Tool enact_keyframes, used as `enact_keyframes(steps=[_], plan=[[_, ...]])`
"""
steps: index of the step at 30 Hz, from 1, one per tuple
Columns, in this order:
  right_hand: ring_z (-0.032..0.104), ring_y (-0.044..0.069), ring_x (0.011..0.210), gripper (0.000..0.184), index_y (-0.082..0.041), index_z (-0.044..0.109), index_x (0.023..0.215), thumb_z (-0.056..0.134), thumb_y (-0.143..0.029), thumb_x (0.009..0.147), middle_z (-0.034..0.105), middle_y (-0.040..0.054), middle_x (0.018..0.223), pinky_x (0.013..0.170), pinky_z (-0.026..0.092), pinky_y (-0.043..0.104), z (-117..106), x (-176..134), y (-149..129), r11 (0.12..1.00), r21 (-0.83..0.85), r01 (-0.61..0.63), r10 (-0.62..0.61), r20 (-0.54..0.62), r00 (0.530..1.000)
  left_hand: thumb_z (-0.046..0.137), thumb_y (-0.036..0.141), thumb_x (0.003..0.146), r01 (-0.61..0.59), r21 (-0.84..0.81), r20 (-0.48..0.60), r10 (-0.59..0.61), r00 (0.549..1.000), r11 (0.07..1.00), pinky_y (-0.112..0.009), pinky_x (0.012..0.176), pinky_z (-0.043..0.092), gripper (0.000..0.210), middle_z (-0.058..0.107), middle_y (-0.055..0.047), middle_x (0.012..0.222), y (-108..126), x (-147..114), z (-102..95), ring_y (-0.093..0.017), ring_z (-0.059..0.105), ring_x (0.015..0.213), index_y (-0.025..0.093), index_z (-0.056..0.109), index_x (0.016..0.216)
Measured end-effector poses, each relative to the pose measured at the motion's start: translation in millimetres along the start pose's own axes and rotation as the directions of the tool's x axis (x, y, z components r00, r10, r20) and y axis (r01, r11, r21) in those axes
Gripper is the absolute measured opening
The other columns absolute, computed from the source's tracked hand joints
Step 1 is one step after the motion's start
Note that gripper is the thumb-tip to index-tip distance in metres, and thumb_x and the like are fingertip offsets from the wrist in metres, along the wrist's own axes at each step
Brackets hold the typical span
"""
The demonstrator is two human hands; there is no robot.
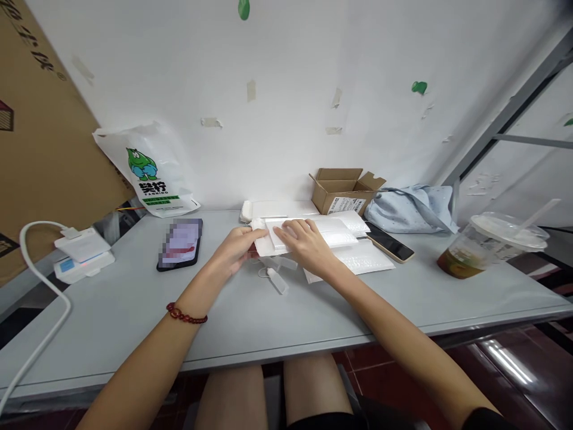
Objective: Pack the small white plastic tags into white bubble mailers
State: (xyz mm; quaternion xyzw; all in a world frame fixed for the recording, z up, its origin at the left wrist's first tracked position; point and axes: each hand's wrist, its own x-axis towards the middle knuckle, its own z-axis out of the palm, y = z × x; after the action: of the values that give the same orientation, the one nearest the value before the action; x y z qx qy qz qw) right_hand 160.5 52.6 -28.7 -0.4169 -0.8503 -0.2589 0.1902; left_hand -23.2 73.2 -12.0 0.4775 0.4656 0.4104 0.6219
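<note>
A white bubble mailer (333, 232) is held up over the middle of the grey table. My left hand (235, 248) pinches its left end, with the thumb on top and the other fingers underneath. Across the mailer lies my right hand (307, 245), its bent fingers over the upper side near a flat white piece (276, 237); whether that piece is inside the mailer or part of its flap I cannot tell. More bubble mailers (362, 260) lie beneath and to the right. Just below the hands is a small translucent bottle (278, 280) with a looped cap, beside another one (286, 263).
Behind the mailers stand an open cardboard box (342, 191) and a white packet (282, 209). A phone (181, 245) lies left, another phone (390, 242) right, near a light blue cloth bag (412, 208). Plastic drink cups (465, 251), a charger (83, 254) and a plastic bag (150, 173) flank the table.
</note>
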Motion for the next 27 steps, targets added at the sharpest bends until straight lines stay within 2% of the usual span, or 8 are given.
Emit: enact_keyframes(steps=[5, 7, 9, 12, 16, 19, 23, 27], plan=[[0.053, 0.019, 0.088, 0.033, -0.018, 0.061, 0.106, 0.036, -0.003, 0.091, 0.065, 0.0081, 0.101, 0.084, 0.031, 0.036, -2.9, -1.3, 6.3, 0.996, -0.087, -0.017, 0.008, -0.107, 0.994, 0.066, 0.048, 0.074, -0.214, -0.034, 0.007, 0.215, 0.977, 0.976, -0.025, 0.05, 0.044, 0.038, 0.063, -0.007, 0.07, 2.0, -0.9, 1.3, -0.015, 0.059, 0.058, 0.01, 0.065, 0.075], [0.054, 0.017, 0.084, 0.03, -0.018, 0.062, 0.1, 0.037, -0.003, 0.092, 0.067, 0.0056, 0.095, 0.087, 0.028, 0.037, -5.7, -1.4, 8.6, 0.995, -0.101, -0.016, 0.003, -0.123, 0.992, 0.065, 0.045, 0.074, -0.335, 0.042, -0.059, 0.337, 0.94, 0.941, -0.025, 0.049, 0.046, 0.035, 0.064, -0.007, 0.077, -1.1, -1.9, 7.2, -0.015, 0.06, 0.062, 0.011, 0.065, 0.083], [0.054, 0.017, 0.081, 0.028, -0.018, 0.063, 0.096, 0.039, -0.004, 0.092, 0.068, 0.0036, 0.09, 0.09, 0.026, 0.038, -8.3, -1.2, 11.1, 0.995, -0.102, -0.012, -0.002, -0.127, 0.992, 0.064, 0.04, 0.075, -0.463, 0.162, -0.092, 0.481, 0.872, 0.871, -0.025, 0.051, 0.049, 0.032, 0.065, -0.008, 0.089, -6.2, -2.4, 13.0, -0.017, 0.061, 0.071, 0.013, 0.066, 0.094], [0.055, 0.016, 0.08, 0.025, -0.017, 0.064, 0.091, 0.042, -0.005, 0.092, 0.069, 0.0029, 0.086, 0.092, 0.024, 0.039, -11.0, -1.1, 14.9, 0.995, -0.101, 0.004, -0.016, -0.119, 0.993, 0.059, 0.029, 0.077, -0.592, 0.34, 0.009, 0.627, 0.779, 0.731, -0.026, 0.063, 0.053, 0.028, 0.063, -0.009, 0.112, -15.3, -1.3, 18.9, -0.019, 0.061, 0.092, 0.018, 0.068, 0.101], [0.053, 0.015, 0.075, 0.026, -0.018, 0.064, 0.085, 0.041, -0.006, 0.092, 0.067, 0.0015, 0.077, 0.093, 0.022, 0.038, -15.0, -0.7, 18.6, 0.995, -0.101, 0.0, -0.013, -0.131, 0.991, 0.052, 0.023, 0.08, -0.643, 0.452, 0.112, 0.676, 0.729, 0.619, -0.027, 0.071, 0.053, 0.024, 0.066, -0.008, 0.113, -22.9, 2.4, 24.0, -0.02, 0.06, 0.102, 0.019, 0.07, 0.096], [0.051, 0.015, 0.075, 0.026, -0.018, 0.062, 0.084, 0.041, -0.01, 0.094, 0.065, 0.0013, 0.072, 0.094, 0.023, 0.038, -20.2, 0.8, 21.5, 0.993, -0.098, -0.058, 0.037, -0.207, 0.978, 0.055, 0.03, 0.082, -0.623, 0.395, 0.087, 0.647, 0.757, 0.676, -0.027, 0.067, 0.052, 0.019, 0.07, -0.006, 0.093, -21.8, 3.5, 30.0, -0.017, 0.063, 0.082, 0.017, 0.068, 0.088], [0.053, 0.017, 0.078, 0.022, -0.018, 0.062, 0.084, 0.045, -0.024, 0.097, 0.065, 0.0026, 0.074, 0.091, 0.026, 0.038, -28.2, 3.7, 30.5, 0.984, -0.015, -0.175, 0.165, -0.269, 0.949, 0.068, 0.034, 0.074, -0.49, 0.18, 0.074, 0.485, 0.872, 0.853, -0.024, 0.054, 0.05, 0.025, 0.064, 0.002, 0.062, -17.3, -2.2, 43.2, -0.012, 0.057, 0.054, 0.017, 0.055, 0.088], [0.057, 0.017, 0.078, 0.012, -0.017, 0.062, 0.093, 0.055, -0.026, 0.092, 0.066, 0.0038, 0.078, 0.079, 0.033, 0.032, -33.6, 4.0, 42.9, 0.942, 0.204, -0.266, 0.287, -0.087, 0.954, 0.069, 0.029, 0.073, -0.383, 0.049, 0.176, 0.37, 0.912, 0.922, -0.023, 0.05, 0.048, 0.029, 0.06, 0.006, 0.053, -20.3, -11.7, 58.3, -0.01, 0.056, 0.047, 0.02, 0.046, 0.087]])
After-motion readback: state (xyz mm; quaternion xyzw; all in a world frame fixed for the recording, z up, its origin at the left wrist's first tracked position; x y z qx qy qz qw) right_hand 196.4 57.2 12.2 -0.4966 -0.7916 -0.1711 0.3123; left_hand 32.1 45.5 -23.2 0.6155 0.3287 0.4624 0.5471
